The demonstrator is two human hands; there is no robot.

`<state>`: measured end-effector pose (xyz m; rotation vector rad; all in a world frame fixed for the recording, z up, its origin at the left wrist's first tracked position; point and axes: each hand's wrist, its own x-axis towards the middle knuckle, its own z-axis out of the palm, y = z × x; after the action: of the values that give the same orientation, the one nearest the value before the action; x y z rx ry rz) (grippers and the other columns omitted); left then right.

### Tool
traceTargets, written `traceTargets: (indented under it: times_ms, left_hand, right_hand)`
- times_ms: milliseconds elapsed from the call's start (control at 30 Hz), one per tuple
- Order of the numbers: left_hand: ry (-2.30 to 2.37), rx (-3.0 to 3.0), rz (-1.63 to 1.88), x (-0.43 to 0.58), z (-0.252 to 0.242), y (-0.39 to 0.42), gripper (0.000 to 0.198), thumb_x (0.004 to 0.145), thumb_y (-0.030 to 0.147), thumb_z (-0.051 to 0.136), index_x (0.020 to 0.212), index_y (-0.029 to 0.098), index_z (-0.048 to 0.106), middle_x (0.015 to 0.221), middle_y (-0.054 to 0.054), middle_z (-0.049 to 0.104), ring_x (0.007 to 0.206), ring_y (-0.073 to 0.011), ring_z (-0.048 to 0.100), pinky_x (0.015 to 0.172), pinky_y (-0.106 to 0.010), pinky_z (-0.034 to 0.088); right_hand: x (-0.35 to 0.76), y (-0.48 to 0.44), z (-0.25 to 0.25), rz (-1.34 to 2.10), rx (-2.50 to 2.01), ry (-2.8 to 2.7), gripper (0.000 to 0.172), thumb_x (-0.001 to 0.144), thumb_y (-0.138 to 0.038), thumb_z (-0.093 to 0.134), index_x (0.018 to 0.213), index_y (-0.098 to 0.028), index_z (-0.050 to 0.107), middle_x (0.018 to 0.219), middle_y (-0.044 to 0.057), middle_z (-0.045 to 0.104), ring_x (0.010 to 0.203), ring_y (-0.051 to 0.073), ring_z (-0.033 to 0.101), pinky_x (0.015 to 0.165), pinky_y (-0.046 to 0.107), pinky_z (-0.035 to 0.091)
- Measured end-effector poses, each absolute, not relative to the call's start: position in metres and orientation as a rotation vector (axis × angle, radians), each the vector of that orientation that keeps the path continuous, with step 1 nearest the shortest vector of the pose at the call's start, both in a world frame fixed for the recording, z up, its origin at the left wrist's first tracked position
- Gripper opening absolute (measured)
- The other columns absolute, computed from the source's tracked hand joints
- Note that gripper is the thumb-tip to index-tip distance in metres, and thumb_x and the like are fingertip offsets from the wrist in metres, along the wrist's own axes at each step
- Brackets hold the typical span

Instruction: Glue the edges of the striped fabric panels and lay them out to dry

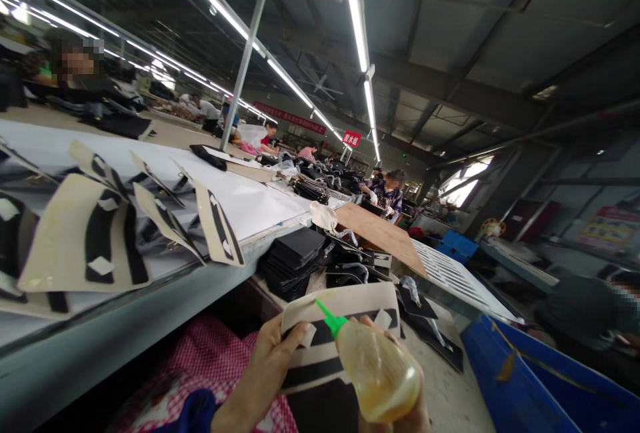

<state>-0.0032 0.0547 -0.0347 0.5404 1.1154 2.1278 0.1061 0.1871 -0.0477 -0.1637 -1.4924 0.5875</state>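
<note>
My left hand (267, 359) grips the left edge of a cream card (350, 303) that carries black strips and small white patches, thumb on top. My right hand (400, 413), mostly hidden at the bottom edge, is wrapped round a soft bottle of yellowish glue (380, 373). The bottle's green nozzle (327, 318) points up and left and touches the card near its upper left part. A red-and-white checked cloth (200, 366) lies below my left arm.
Several finished cream cards with black strips (100, 239) lie on a raised white shelf (260, 203) at left. Stacks of black pieces (295, 256) and a brown board (380, 233) sit ahead. A blue crate (525, 386) stands at right. Other people work further along the line.
</note>
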Motion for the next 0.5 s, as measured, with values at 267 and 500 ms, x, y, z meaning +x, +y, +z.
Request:
traceTargets:
  times_ms: [267,500]
  left_hand:
    - [1.214,0.508,2.119,-0.008,-0.034,0.052,0.033,0.076,0.043,0.079,0.095,0.016,0.075,0.075,-0.001,0.073,0.075,-0.0179,0.066,0.074,-0.028,0.054]
    - [1.327,0.526,2.105,-0.008,-0.033,0.051,0.037,0.07,0.046,0.082,0.089,0.015,0.076,0.069,-0.001,0.067,0.073,-0.0201,0.062,0.066,-0.028,0.051]
  right_hand:
    - [0.105,0.191,-0.027,0.441,-0.336,-1.355,0.028,0.087,-0.038,0.07,0.103,-0.014,0.071,0.094,0.012,0.076,0.088,0.031,0.074,0.074,0.041,0.062]
    - [0.105,0.189,-0.037,0.518,-0.286,-1.355,0.031,0.084,-0.036,0.074,0.105,-0.014,0.071,0.099,0.013,0.076,0.085,0.029,0.075,0.071,0.038,0.063]
